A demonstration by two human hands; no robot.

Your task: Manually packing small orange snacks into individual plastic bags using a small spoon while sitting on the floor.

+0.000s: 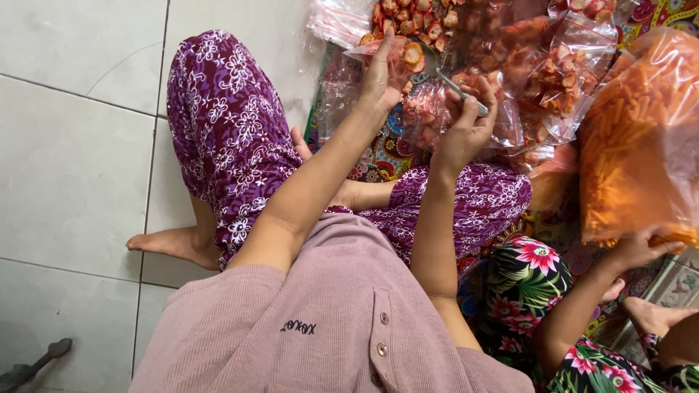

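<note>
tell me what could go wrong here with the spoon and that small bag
1. The left hand holds the small bag open by one edge only; it may sag and spill snack pieces onto the mat.
2. The spoon in the right hand could miss the narrow bag mouth.
3. Filled bags crowd close around, so an elbow or wrist might knock them.

The spoon (453, 81) bowl is buried among snacks in a bag (393, 54). The top edge cuts off the snack pile (437, 18). The right edge crops a large orange bag (641, 138).
</note>
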